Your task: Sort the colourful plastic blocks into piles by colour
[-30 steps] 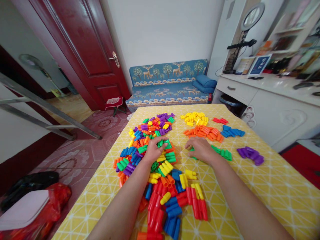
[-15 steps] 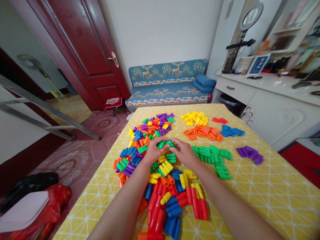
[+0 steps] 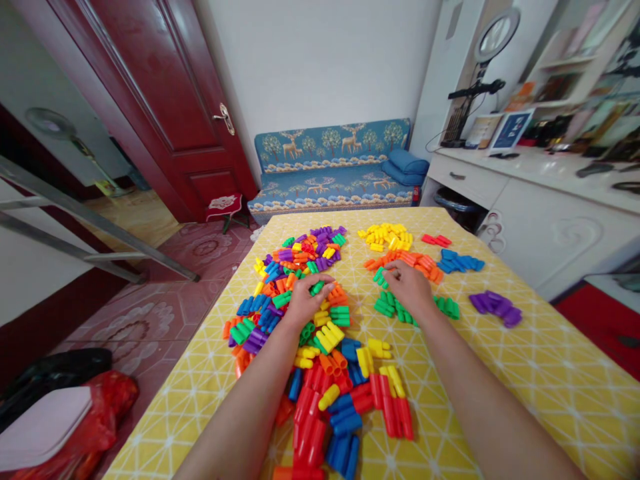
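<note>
Green plastic bullet block (image 3: 380, 278) pinched in the right hand (image 3: 411, 291), right of the mixed pile (image 3: 330, 337); left hand (image 3: 305, 301) grips another green block (image 3: 317, 288) over that pile (light, stiff, slick, I'd guess; grab the sides).

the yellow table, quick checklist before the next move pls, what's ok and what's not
1. Left hand gripping a green piece: ok, between thumb and fingers.
2. Right hand gripping a green block: ok, at its fingertips.
3. Purple pile apart from the other piles: ok.
4. Mixed heap down to one colour: not ok, several colours show.
5. Green pile clear of the orange pile: cannot tell, right hand hides part.
</note>
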`<state>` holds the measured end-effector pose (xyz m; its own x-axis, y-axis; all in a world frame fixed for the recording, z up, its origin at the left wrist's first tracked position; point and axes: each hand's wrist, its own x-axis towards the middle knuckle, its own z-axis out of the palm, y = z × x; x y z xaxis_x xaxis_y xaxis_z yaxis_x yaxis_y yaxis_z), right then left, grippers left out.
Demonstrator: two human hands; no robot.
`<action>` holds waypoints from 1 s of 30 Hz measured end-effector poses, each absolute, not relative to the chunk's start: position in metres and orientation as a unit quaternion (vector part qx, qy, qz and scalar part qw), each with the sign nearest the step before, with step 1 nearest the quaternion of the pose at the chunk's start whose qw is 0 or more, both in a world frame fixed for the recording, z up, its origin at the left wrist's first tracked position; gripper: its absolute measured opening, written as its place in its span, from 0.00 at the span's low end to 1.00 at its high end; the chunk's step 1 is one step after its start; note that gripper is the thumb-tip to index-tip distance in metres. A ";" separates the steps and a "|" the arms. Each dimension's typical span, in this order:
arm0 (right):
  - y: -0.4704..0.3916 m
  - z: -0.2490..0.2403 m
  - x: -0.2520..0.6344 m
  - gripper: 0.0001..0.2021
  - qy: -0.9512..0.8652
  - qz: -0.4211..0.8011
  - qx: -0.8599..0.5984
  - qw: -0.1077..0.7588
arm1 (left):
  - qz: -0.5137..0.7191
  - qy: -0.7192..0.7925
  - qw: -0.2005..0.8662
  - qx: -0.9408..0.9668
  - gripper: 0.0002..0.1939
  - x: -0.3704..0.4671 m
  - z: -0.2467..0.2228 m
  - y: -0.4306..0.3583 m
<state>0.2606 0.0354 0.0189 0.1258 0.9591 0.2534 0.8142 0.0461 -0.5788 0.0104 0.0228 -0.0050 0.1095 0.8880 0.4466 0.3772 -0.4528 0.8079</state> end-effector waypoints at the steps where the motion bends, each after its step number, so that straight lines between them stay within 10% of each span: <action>1: 0.037 0.019 0.266 0.10 -0.644 0.106 -0.697 0.296 | 0.488 0.454 0.260 0.698 0.10 0.011 -0.005 0.023; 11: 0.039 0.009 0.276 0.14 -0.643 0.054 -0.755 0.119 | 0.474 0.390 0.212 0.760 0.20 0.009 -0.007 0.024; 20: 0.029 0.011 0.232 0.10 -0.752 0.134 -0.536 0.359 | 0.456 0.379 0.265 0.760 0.37 0.012 -0.005 0.021; 30: 0.001 0.005 0.180 0.21 -0.810 0.243 -0.385 0.370 | 0.451 0.335 0.252 0.788 0.42 0.016 -0.004 0.018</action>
<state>0.1799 0.0014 0.0047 -0.4296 0.8034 0.4123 0.4431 0.5854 -0.6790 0.0160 0.0179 -0.0042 0.3685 0.7545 0.5431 0.3004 -0.6495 0.6985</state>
